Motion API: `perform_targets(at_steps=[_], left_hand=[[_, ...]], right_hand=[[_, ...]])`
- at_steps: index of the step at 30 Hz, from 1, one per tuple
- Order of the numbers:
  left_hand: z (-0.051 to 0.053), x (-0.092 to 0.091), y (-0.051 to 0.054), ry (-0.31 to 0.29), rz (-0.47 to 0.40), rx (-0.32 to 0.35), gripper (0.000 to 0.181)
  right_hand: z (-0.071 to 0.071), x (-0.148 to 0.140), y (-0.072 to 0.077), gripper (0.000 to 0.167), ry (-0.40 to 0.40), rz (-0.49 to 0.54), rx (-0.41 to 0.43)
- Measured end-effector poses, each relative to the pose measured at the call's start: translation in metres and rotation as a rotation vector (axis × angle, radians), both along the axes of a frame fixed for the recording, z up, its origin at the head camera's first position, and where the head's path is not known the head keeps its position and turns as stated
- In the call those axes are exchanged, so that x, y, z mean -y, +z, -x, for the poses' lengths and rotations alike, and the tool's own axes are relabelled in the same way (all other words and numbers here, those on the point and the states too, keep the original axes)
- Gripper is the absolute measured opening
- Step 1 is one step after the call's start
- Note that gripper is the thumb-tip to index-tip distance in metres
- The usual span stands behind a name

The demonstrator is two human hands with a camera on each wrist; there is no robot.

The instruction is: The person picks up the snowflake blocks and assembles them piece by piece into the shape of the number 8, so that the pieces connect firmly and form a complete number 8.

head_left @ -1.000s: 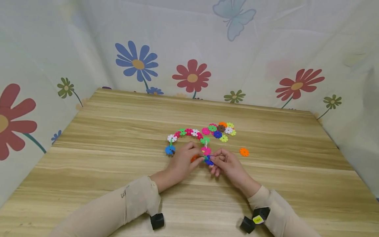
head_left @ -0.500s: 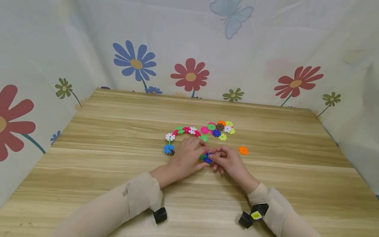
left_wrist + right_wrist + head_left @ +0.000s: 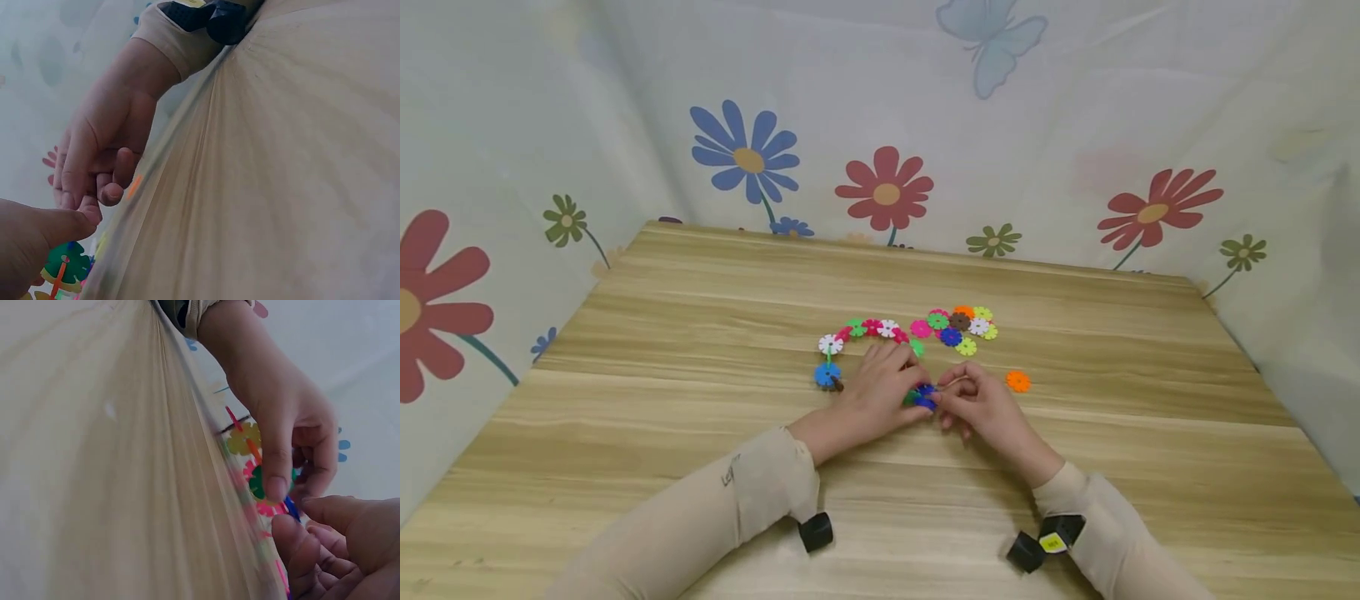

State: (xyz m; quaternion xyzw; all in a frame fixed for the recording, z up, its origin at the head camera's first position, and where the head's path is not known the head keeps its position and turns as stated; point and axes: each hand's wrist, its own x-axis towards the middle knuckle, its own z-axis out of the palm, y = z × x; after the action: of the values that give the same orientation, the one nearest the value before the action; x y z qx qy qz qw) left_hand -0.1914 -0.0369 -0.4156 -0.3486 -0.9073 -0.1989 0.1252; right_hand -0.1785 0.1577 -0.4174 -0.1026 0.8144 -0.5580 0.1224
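Toothed plastic interlocking discs form a curved chain, its far arc [image 3: 872,327] running from a white disc [image 3: 831,344] above a light-blue disc [image 3: 827,375] round to the right. My left hand [image 3: 877,392] lies over the near right part of the chain and hides much of it. Its thumb presses on a green disc [image 3: 255,482], with the fingers behind. Facing it, my right hand [image 3: 991,412] pinches the edge of a dark-blue disc [image 3: 925,401] between thumb and fingers. This disc touches the green one; whether their slots are engaged I cannot tell. A yellow disc [image 3: 241,440] shows beside the left hand.
Behind my right hand lies a loose cluster of several discs, among them a brown disc [image 3: 959,321] and a blue disc [image 3: 951,337]. One orange disc [image 3: 1018,382] lies alone to the right. The wooden table [image 3: 700,308] meets a flowered curtain [image 3: 1030,150] at the back.
My left hand has moved right and forward over the chain, covering the pink and orange discs seen earlier. The right hand keeps its pinch on the dark-blue disc, nearly in place.
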Motion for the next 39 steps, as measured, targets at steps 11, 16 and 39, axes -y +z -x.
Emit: perform_targets(at_steps=[11,16,39], left_hand=[[0.003,0.004,0.0,0.032,0.008,0.043,0.031],[0.002,0.005,0.0,0.031,0.016,0.04,0.032],[0.004,0.007,-0.003,0.027,0.052,0.039,0.033]], right_hand=[[0.013,-0.032,0.02,0.02,-0.071,-0.474,-0.288],[0.017,-0.052,0.029,0.022,-0.106,-0.676,-0.316],[0.026,-0.074,0.027,0.027,-0.089,-0.754,-0.132]])
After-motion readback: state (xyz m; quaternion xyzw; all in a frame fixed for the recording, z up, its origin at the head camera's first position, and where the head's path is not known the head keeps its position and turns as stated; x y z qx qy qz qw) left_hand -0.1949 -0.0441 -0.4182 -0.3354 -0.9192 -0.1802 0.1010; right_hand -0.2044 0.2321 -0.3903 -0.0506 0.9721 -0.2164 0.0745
